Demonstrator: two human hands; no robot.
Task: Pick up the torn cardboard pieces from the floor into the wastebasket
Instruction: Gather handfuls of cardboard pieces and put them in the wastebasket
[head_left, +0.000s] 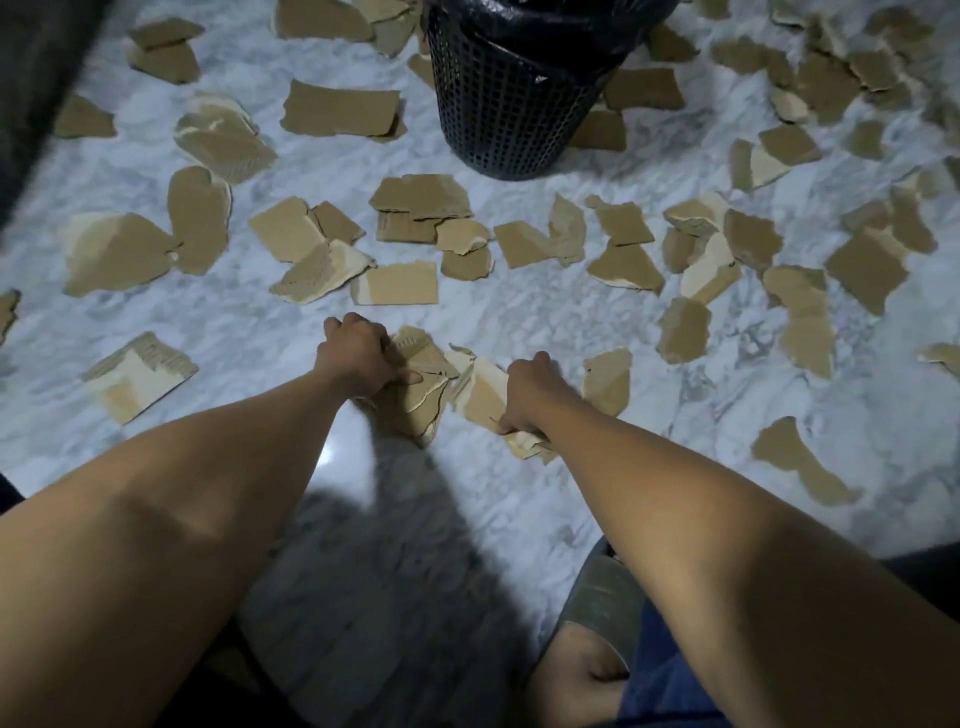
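Several torn brown cardboard pieces lie scattered over the white marble floor (291, 332). My left hand (358, 356) grips a bunch of cardboard pieces (421, 384) just above the floor. My right hand (530, 389) grips another bunch of pale cardboard pieces (480, 387), whose ends stick out below the fist. The two bunches nearly touch in the middle. The black mesh wastebasket (509, 109), lined with a black bag, stands upright farther ahead at the top centre.
Loose pieces lie close by: one (605, 379) right of my right hand, one (137, 376) at the left, one (800, 462) at the right. A sandalled foot (597, 613) shows at the bottom. A dark edge runs along the upper left.
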